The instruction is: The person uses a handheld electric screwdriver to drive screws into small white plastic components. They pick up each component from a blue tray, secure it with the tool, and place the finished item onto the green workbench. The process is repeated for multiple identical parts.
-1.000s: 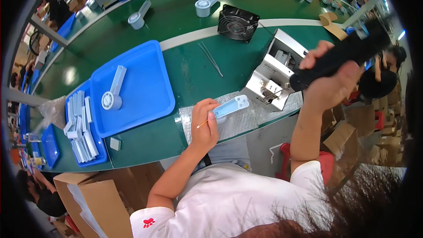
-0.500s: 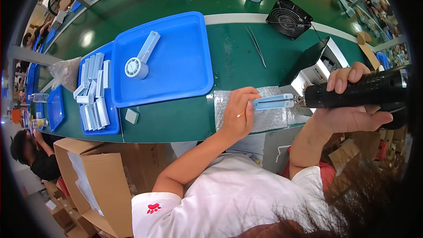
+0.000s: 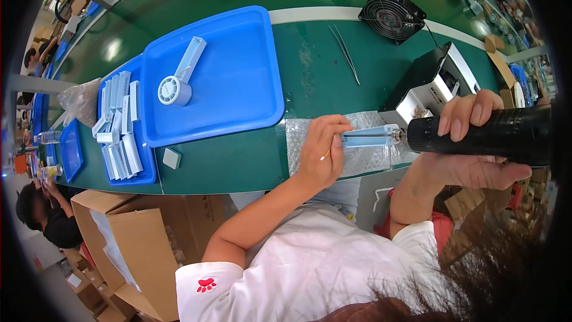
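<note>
My left hand [image 3: 323,150] is closed around one end of a light blue plastic handle piece [image 3: 370,136], long and channel-shaped, held over bubble wrap [image 3: 304,138]. A thin, dark line runs along inside its channel. In my right hand [image 3: 462,169] is a black electric screwdriver [image 3: 506,136], lying nearly level and pointing left. Its tip meets the handle piece's right end; the exact contact is too small to make out. Just behind the screwdriver stands a black and white box-shaped device [image 3: 426,92] with an open front.
A large blue tray [image 3: 238,83] holds a light blue handheld fan [image 3: 175,90]. Beside it, a narrower blue tray [image 3: 148,167] carries several pale handle pieces. Tweezers [image 3: 345,56], a black cooling fan [image 3: 392,13] and a small pale block [image 3: 171,158] lie on the green bench.
The screwdriver has swung closer to level and its front end sits slightly nearer the handle piece. My left hand keeps its grip. The whole view has shifted a little.
</note>
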{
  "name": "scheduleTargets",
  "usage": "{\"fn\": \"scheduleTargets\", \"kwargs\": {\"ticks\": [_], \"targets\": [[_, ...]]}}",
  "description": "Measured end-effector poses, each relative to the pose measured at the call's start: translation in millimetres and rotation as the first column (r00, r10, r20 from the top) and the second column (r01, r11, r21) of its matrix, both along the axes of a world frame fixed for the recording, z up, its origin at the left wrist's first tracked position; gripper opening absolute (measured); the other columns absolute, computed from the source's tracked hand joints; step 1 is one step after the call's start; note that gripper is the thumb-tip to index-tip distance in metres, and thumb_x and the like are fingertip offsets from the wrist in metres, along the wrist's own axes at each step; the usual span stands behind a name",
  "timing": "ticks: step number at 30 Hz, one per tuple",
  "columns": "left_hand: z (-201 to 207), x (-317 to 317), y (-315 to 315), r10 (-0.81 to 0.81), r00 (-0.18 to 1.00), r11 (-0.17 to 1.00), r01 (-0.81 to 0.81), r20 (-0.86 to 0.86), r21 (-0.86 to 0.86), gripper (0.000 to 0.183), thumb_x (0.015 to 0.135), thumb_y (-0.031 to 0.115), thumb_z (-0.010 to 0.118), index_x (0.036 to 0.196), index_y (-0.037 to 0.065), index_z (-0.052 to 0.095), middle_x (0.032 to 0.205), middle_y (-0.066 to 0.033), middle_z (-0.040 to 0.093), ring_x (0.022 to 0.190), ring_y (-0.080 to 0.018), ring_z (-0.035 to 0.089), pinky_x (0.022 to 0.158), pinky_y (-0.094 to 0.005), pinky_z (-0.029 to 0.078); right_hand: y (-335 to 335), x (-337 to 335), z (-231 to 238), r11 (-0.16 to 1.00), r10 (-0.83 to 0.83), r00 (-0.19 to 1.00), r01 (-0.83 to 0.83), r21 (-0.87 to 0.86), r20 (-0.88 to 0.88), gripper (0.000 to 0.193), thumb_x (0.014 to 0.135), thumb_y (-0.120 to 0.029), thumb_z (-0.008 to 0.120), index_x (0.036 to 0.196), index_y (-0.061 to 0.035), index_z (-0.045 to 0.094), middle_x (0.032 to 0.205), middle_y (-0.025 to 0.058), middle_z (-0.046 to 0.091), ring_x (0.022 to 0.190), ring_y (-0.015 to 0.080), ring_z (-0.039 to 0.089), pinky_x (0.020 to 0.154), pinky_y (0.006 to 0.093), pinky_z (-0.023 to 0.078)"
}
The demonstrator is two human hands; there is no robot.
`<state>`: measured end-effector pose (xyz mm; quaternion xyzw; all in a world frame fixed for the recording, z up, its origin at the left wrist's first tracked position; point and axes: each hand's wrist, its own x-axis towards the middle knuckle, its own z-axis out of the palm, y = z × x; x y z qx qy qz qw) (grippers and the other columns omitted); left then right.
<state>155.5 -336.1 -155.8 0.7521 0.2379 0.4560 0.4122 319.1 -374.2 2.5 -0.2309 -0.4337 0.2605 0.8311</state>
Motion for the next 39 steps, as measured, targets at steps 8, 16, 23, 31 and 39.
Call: {"fn": "scheduleTargets", "kwargs": {"ticks": [8,16,23,31,39], "targets": [[-2,4,-2,-0.004,1.000,0.998,0.003,0.006,0.059,0.021,0.095,0.005,0.036,0.100,-0.001,0.055,0.103,-0.0165,0.058,0.095,-0.0308,0.054,0.085,-0.0382,0.043,-8,-12,-3,1.000,-0.004,1.000,0.004,-0.026,-0.022,0.104,0.061,-0.091,0.045,0.093,0.0077,0.050,0.079,0.0113,0.052,0.062,0.0225,0.057,0.054,0.0340,0.049],[-2,4,1,0.044,0.999,0.999,-0.044,0.022,-0.006,0.024,0.096,0.008,0.035,0.098,-0.002,0.056,0.102,-0.0183,0.058,0.092,-0.0333,0.054,0.084,-0.0399,0.042,-23,14,23,0.984,0.155,0.984,-0.145,0.105,-0.092,0.085,0.079,-0.076,0.046,0.103,0.0057,0.050,0.086,0.0145,0.052,0.060,0.0212,0.053,0.050,0.0335,0.047],[-3,10,-2,0.021,1.000,0.999,-0.021,0.001,0.035,0.027,0.096,0.009,0.033,0.096,-0.003,0.058,0.101,-0.0183,0.059,0.093,-0.0324,0.055,0.084,-0.0400,0.042,-23,57,39,0.657,-0.687,0.618,0.753,-0.034,0.382,0.063,0.088,-0.058,0.053,0.108,0.0021,0.046,0.081,0.0176,0.055,0.059,0.0245,0.053,0.052,0.0352,0.046],[1,8,-2,0.001,1.000,1.000,-0.001,0.001,0.023,0.025,0.095,0.008,0.035,0.097,-0.001,0.058,0.101,-0.0174,0.059,0.093,-0.0319,0.054,0.085,-0.0395,0.041,-47,50,22,0.918,-0.344,0.939,0.338,-0.206,0.007,0.066,0.085,-0.064,0.050,0.114,-0.0045,0.046,0.084,0.0160,0.053,0.057,0.0222,0.052,0.049,0.0326,0.045],[0,3,-1,0.024,1.000,1.000,-0.024,0.015,0.010,0.019,0.093,0.004,0.040,0.098,0.001,0.058,0.101,-0.0139,0.059,0.092,-0.0319,0.054,0.085,-0.0401,0.042,-21,12,19,1.000,0.018,0.991,-0.018,-0.001,0.132,0.086,0.078,-0.074,0.051,0.115,0.0031,0.048,0.093,0.0152,0.047,0.071,0.0187,0.053,0.055,0.0279,0.045]]}}
